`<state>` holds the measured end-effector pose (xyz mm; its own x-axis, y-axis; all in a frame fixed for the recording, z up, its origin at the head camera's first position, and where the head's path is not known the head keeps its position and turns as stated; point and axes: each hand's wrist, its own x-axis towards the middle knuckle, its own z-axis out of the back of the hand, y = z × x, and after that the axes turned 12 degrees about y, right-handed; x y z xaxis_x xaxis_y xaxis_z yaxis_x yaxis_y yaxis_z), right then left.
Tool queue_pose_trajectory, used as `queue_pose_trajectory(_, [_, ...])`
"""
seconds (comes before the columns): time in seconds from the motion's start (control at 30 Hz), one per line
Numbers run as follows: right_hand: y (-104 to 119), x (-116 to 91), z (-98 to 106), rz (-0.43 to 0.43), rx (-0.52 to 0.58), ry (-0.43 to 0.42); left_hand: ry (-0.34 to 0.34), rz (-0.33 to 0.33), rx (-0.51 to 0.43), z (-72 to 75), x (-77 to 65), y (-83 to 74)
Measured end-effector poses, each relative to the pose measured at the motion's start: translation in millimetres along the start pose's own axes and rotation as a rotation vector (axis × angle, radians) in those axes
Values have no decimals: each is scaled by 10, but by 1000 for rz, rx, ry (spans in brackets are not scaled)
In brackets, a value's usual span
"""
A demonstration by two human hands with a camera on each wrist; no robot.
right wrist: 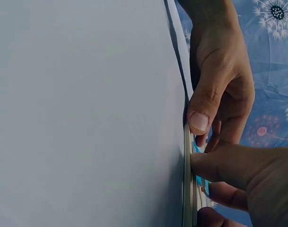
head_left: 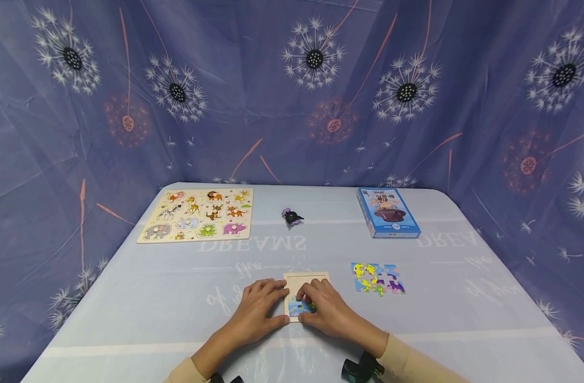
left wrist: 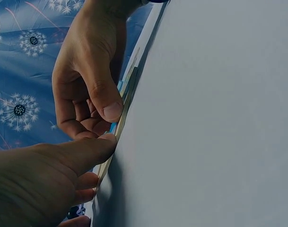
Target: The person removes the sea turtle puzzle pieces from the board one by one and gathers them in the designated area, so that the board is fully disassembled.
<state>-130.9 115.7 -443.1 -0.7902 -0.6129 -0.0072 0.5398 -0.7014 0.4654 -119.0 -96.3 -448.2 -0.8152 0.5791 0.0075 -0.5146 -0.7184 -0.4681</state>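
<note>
A small wooden puzzle tray (head_left: 307, 275) lies flat on the table, with blue jigsaw pieces (head_left: 295, 308) in its lower part. My left hand (head_left: 259, 309) holds the tray at its left side, fingertips on the upper left edge and thumb at the lower left corner. Over the tray's right half, my right hand (head_left: 329, 311) has bent fingers and thumb pinching at a jigsaw piece that they largely cover. In the right wrist view a blue piece (right wrist: 199, 176) shows between that thumb and the fingers. Several loose jigsaw pieces (head_left: 367, 277), yellow, purple and blue, lie right of the tray.
An animal peg board (head_left: 200, 215) lies at the back left. A small black and purple object (head_left: 292, 216) sits at the back middle. The blue box (head_left: 389, 213) lies at the back right. Behind the table (head_left: 143, 308) hangs a dandelion-print cloth (head_left: 253, 96).
</note>
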Motion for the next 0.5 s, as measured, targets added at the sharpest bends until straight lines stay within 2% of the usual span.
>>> queue_pose_trajectory(0.2, [11,11,24,4,-23,11,2,-5,-4,-1,1,7])
queue_pose_trajectory(0.5, [33,20,6,16,-105,-27,-2,-3,-5,-3,5,2])
